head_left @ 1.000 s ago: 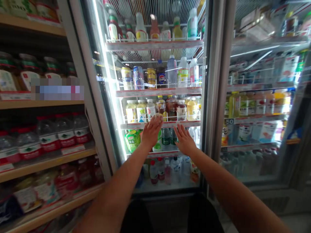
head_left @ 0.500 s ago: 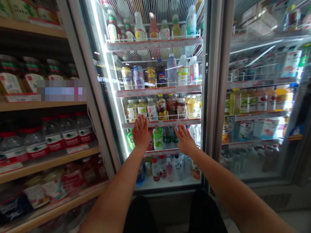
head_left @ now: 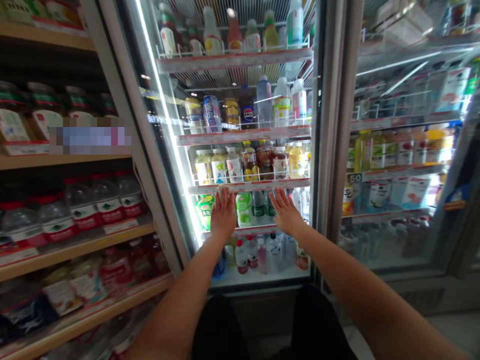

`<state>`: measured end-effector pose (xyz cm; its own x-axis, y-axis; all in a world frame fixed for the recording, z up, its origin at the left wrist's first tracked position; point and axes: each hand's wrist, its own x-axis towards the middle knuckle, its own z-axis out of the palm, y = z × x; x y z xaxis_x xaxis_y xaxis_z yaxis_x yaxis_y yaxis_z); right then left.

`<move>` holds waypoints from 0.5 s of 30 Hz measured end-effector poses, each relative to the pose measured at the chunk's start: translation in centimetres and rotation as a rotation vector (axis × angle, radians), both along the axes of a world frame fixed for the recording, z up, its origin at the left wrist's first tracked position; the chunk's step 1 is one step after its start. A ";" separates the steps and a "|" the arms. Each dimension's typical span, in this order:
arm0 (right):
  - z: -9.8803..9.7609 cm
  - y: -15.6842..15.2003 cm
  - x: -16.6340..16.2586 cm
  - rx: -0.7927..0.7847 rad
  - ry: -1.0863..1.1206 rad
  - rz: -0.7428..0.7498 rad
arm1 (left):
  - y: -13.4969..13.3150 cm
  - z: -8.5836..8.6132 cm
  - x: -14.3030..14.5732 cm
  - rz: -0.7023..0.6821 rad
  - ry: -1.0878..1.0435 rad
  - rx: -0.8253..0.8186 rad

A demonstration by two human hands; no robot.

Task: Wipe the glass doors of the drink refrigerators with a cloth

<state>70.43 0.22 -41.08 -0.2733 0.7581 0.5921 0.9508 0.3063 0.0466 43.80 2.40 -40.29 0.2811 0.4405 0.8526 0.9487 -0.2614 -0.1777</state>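
Note:
In the head view both arms reach forward to the closed glass door of a lit drinks cooler (head_left: 225,189). My left hand (head_left: 224,212) lies flat, fingers up and stretched out, in front of the green-labelled bottles. A small pale patch shows at its fingertips; I cannot tell whether it is a cloth or a reflection. My right hand (head_left: 287,212) is spread against the door, just below the third shelf rail, in front of dark green bottles (head_left: 258,205). Behind the glass, between the hands, stands a bottle with a light green label (head_left: 243,207).
Wooden shelves (head_left: 75,235) with red-capped water bottles (head_left: 80,200) stand close on the left. A metal door frame (head_left: 337,150) separates the cooler from another glass-fronted cooler with drinks (head_left: 397,150) on the right. My dark-clothed knees (head_left: 221,325) are below.
My left hand has slid down the glass, from the third shelf rail to just below it. My right hand has stayed almost in place. The view has shifted slightly.

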 end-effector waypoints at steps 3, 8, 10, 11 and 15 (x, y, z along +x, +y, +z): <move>0.1 0.0 0.1 -0.016 0.001 0.009 | -0.5 -0.8 0.2 -0.132 0.218 -0.072; -0.3 0.3 0.3 0.023 -0.020 0.019 | -0.6 -0.8 -0.6 0.018 -0.064 -0.015; -0.3 0.3 0.3 0.028 -0.022 0.012 | -0.6 -1.2 -0.8 0.023 -0.071 -0.006; -0.3 0.4 0.3 0.024 -0.021 0.007 | -0.6 -1.5 -0.8 -0.005 -0.018 -0.017; -0.2 0.2 0.2 -0.011 -0.025 0.011 | -0.5 -2.6 -1.9 -0.046 0.112 -0.038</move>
<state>70.63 0.43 -41.27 -0.2966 0.7613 0.5766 0.9458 0.3177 0.0670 41.86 1.91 -42.88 0.3942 0.4562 0.7978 0.9103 -0.3131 -0.2708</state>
